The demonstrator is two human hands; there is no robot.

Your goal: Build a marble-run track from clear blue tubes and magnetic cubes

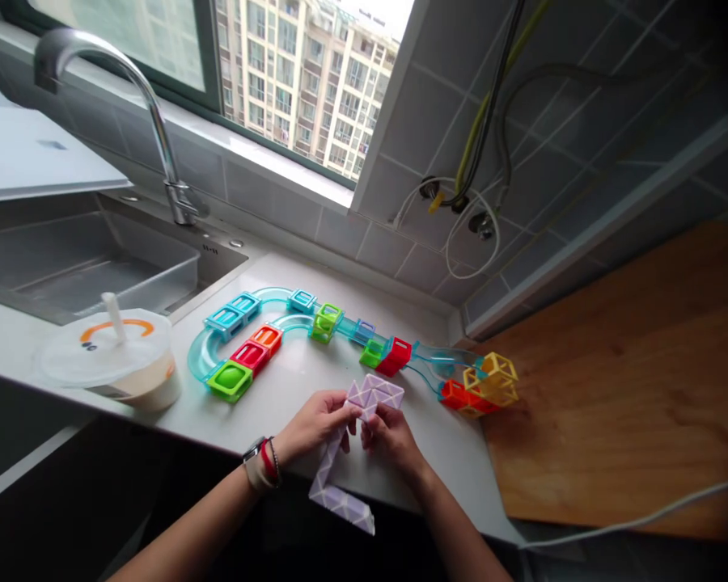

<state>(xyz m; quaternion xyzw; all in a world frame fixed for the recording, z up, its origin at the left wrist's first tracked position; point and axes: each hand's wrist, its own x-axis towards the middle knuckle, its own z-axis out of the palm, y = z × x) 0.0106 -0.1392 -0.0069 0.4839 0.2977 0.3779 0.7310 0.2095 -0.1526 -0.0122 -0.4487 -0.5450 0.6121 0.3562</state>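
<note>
A pale purple folding snake puzzle (pixel 345 477) of triangular segments is bent into a zigzag over the front edge of the white counter (pixel 291 388). My left hand (pixel 315 424), with a watch and red band at the wrist, grips its upper part from the left. My right hand (pixel 391 436) pinches the same upper part from the right, fingers closed on it. Just behind my hands a marble-run toy track (pixel 291 323) of coloured cube frames and clear blue curved channels winds across the counter.
A lidded drink cup with a straw (pixel 112 356) stands at the counter's left front. Behind it are a steel sink (pixel 78 259) and tall tap (pixel 158 121). A wooden board (pixel 631 380) fills the right. A white cable (pixel 643 517) crosses its near edge.
</note>
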